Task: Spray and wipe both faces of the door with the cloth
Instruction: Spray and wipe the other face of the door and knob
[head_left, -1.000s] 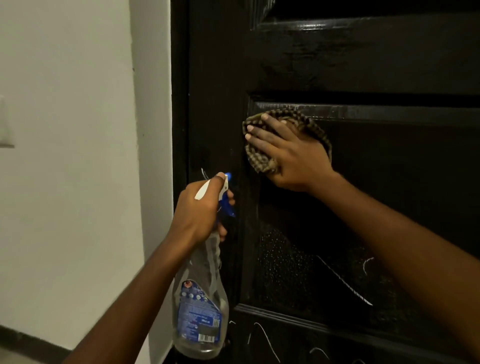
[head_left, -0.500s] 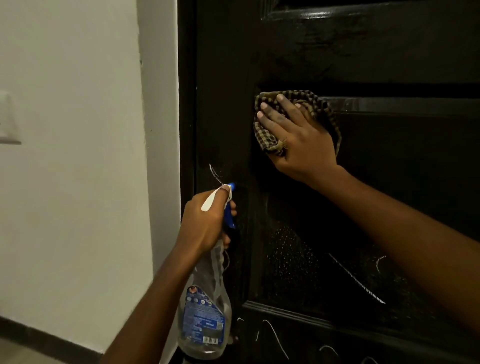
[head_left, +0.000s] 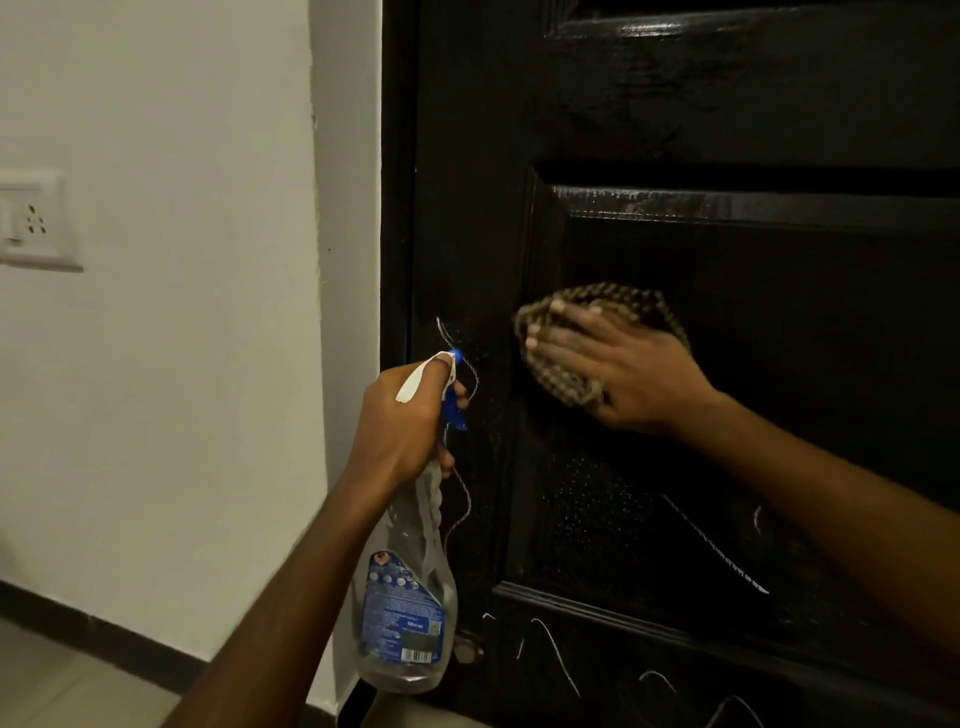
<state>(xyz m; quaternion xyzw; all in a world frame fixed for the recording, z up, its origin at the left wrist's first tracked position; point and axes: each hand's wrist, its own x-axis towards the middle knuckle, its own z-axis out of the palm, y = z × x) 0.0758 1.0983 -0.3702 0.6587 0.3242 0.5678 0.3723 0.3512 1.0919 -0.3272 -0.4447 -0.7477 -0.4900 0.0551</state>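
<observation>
The dark panelled door (head_left: 701, 104) fills the right half of the head view, with white chalk-like scribbles and fine spray droplets on its lower panel. My right hand (head_left: 618, 374) lies flat with straight fingers on a brown checked cloth (head_left: 561, 387), pressing it against the recessed panel near its left edge. My left hand (head_left: 405, 421) grips the neck of a clear spray bottle (head_left: 408, 613) with a blue and white trigger head, held upright beside the door's left stile.
A white wall (head_left: 182, 364) stands to the left with a socket plate (head_left: 31, 221) at mid height. A dark skirting strip (head_left: 104, 644) runs along the tiled floor. The door frame's edge (head_left: 397, 208) is just left of the bottle.
My right hand has slid the cloth down the panel from under the top moulding to mid panel. The view has shifted, and my left hand keeps holding the bottle.
</observation>
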